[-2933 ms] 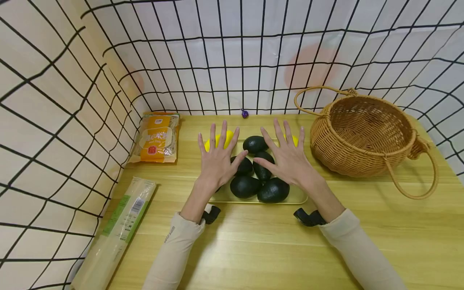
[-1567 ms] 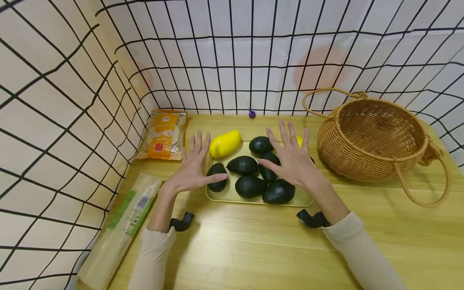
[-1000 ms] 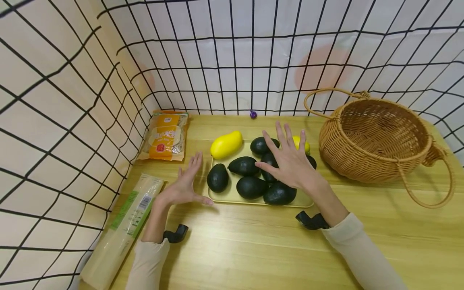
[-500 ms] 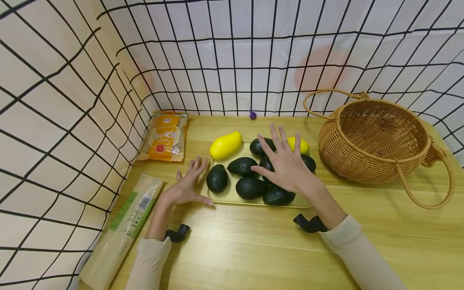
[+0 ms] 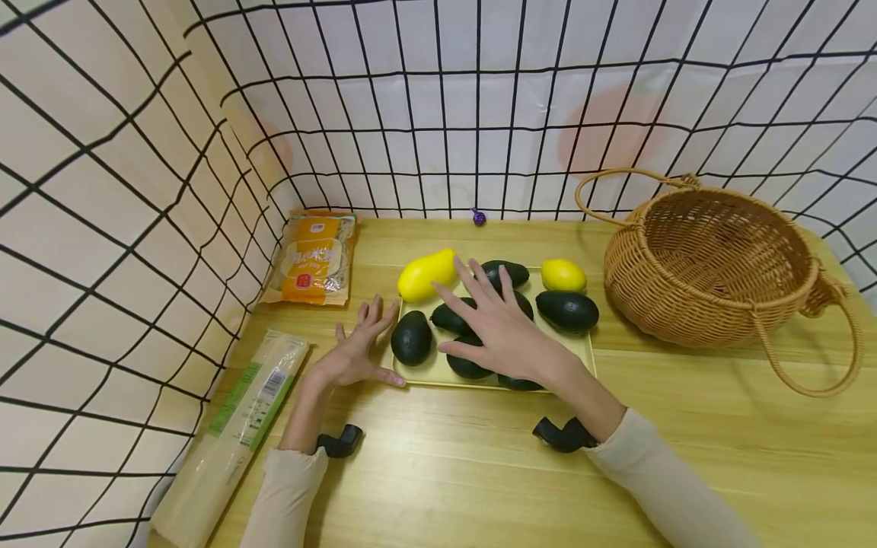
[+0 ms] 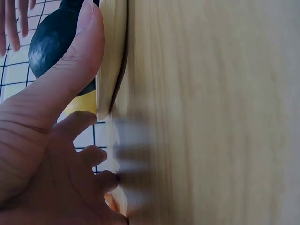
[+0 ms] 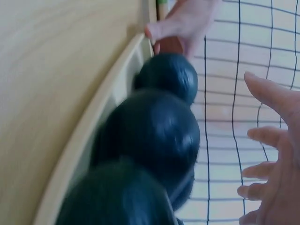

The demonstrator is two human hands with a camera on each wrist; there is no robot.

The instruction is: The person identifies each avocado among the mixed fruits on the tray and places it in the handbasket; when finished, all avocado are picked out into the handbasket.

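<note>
Avocados (image 5: 411,338) lie on the tray (image 5: 432,371), whose rim (image 5: 445,384) should stop rolling. The right hand (image 5: 503,331) spreads empty fingers above them; the left hand (image 5: 351,358), also spread, seems only touching the tray's nine o'clock side.

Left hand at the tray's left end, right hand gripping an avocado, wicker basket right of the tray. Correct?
No: the right hand grips nothing; the right wrist view shows it spread, with a gap to the avocados. Rest holds: left hand at the tray's left end, wicker basket right of the tray.
</note>
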